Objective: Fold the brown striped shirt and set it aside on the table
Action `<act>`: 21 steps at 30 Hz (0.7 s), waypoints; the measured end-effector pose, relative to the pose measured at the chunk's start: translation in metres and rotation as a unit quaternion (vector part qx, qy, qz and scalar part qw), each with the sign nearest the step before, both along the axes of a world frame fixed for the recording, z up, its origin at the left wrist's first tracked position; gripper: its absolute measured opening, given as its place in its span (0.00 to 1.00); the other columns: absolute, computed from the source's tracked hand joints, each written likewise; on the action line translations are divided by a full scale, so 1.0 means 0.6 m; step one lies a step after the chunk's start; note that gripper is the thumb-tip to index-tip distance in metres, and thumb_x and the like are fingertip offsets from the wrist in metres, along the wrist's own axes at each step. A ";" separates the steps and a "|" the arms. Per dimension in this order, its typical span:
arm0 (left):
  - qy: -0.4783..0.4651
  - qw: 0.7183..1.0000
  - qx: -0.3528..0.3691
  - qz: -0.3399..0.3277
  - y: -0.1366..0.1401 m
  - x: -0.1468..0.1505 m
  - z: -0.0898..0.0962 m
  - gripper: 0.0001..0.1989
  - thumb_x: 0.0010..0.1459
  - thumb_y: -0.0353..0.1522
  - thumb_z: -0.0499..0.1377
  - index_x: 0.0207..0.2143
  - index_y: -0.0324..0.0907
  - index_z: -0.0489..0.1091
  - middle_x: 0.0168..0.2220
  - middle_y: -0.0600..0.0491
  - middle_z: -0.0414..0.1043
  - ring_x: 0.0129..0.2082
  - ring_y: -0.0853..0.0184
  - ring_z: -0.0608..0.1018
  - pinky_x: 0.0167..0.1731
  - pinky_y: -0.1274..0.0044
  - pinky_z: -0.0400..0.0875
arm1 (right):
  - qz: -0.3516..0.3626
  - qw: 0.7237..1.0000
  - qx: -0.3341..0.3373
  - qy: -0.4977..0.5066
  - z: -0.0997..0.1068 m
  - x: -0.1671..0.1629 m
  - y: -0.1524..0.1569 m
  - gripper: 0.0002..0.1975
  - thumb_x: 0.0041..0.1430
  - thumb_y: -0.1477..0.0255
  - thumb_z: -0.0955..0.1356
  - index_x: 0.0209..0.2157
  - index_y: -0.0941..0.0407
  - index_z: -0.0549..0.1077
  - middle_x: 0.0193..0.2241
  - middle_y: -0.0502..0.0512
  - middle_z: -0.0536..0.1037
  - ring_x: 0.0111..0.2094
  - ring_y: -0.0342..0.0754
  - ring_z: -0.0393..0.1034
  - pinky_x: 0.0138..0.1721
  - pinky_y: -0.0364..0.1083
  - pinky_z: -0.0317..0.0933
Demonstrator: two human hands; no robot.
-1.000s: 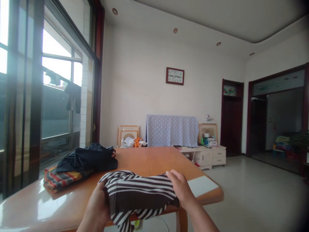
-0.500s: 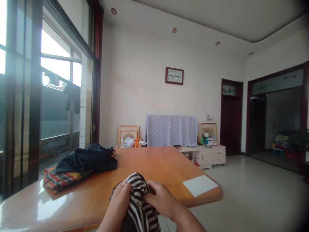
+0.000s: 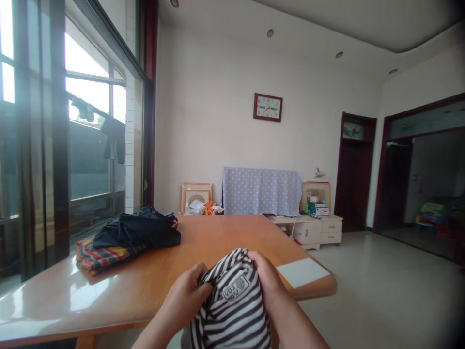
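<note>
A black-and-white striped garment (image 3: 236, 315) hangs between my two hands at the near edge of the table, with a printed patch showing on its front. My left hand (image 3: 191, 293) pinches the fabric on its left side, thumb pressed against the fingers. At the upper right of the cloth, my right hand (image 3: 267, 278) grips the edge, its fingers partly hidden behind the fabric. The lower part of the garment drops out of view at the bottom.
On the wooden table (image 3: 203, 232), a dark navy garment (image 3: 138, 230) lies over a plaid cloth (image 3: 105, 257) at the left. A white sheet (image 3: 303, 272) rests near the right corner. Beyond stand a low white cabinet (image 3: 329, 231) and a dotted cloth cover (image 3: 261, 191).
The striped garment has been spread wider and turned, so its printed patch now shows. My right hand has moved up and right, and the hands are farther apart. The view has shifted slightly.
</note>
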State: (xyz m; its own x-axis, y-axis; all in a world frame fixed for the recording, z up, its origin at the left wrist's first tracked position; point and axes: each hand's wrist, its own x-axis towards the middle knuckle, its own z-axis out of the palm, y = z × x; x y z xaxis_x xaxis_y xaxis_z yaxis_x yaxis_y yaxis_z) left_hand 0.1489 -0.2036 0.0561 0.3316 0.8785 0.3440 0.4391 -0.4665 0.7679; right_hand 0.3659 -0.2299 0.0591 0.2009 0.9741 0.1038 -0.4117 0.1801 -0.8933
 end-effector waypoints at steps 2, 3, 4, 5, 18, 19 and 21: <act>0.053 0.997 0.035 0.049 0.010 -0.007 -0.012 0.03 0.50 0.28 0.55 0.29 0.45 0.65 0.25 0.59 0.67 0.28 0.68 0.69 0.27 0.79 0.55 | 0.059 0.995 -0.021 0.082 0.008 0.002 -0.003 0.13 0.54 0.61 0.68 0.32 0.57 0.77 0.32 0.54 0.80 0.35 0.51 0.72 0.39 0.47 0.66; 0.063 0.995 0.039 0.067 0.013 -0.009 -0.016 0.03 0.51 0.29 0.55 0.30 0.46 0.66 0.26 0.59 0.68 0.28 0.68 0.70 0.28 0.79 0.55 | 0.083 0.989 -0.029 0.118 0.011 0.004 -0.005 0.13 0.54 0.62 0.68 0.33 0.57 0.77 0.32 0.54 0.80 0.36 0.51 0.73 0.39 0.47 0.66; 0.060 0.995 0.033 0.079 0.014 -0.010 -0.019 0.03 0.52 0.30 0.56 0.31 0.46 0.67 0.27 0.58 0.70 0.29 0.67 0.71 0.28 0.79 0.56 | 0.096 0.985 -0.030 0.141 0.013 0.005 -0.006 0.12 0.53 0.63 0.69 0.32 0.57 0.77 0.31 0.53 0.80 0.35 0.51 0.73 0.39 0.47 0.67; 0.044 0.995 0.018 0.084 0.013 -0.010 -0.021 0.02 0.52 0.31 0.57 0.31 0.46 0.68 0.27 0.58 0.71 0.29 0.67 0.72 0.29 0.79 0.57 | 0.103 0.982 -0.029 0.156 0.014 0.007 -0.006 0.10 0.53 0.64 0.69 0.31 0.56 0.77 0.30 0.53 0.80 0.34 0.50 0.73 0.39 0.47 0.67; -0.448 0.777 -0.433 -0.093 -0.010 0.004 0.009 0.20 0.57 0.39 0.64 0.49 0.38 0.75 0.44 0.42 0.81 0.46 0.51 0.82 0.50 0.64 0.74 | 0.139 0.984 -0.026 0.109 -0.018 0.008 0.011 0.17 0.56 0.61 0.68 0.40 0.58 0.79 0.39 0.58 0.83 0.42 0.55 0.76 0.44 0.50 0.68; -0.463 0.758 -0.449 -0.101 -0.008 0.004 0.012 0.20 0.58 0.39 0.64 0.49 0.38 0.75 0.44 0.42 0.81 0.45 0.51 0.82 0.50 0.62 0.74 | 0.136 0.986 -0.028 0.095 -0.023 0.007 0.012 0.17 0.56 0.60 0.69 0.40 0.58 0.79 0.38 0.57 0.83 0.41 0.54 0.76 0.43 0.49 0.68; -0.494 0.727 -0.463 -0.115 -0.004 0.003 0.016 0.19 0.59 0.39 0.63 0.50 0.37 0.75 0.43 0.42 0.82 0.46 0.50 0.82 0.51 0.61 0.74 | 0.117 0.991 -0.025 0.052 -0.030 0.006 0.014 0.17 0.55 0.60 0.69 0.40 0.58 0.79 0.37 0.56 0.82 0.39 0.53 0.75 0.42 0.48 0.67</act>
State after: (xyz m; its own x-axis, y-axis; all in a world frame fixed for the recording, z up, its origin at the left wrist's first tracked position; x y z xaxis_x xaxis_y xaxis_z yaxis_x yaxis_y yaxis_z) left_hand 0.1508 -0.2060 0.0659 0.4993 0.8456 -0.1886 -0.5474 0.4766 0.6878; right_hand 0.3693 -0.2213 0.0411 -0.0244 0.9987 0.0455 -0.5278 0.0258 -0.8490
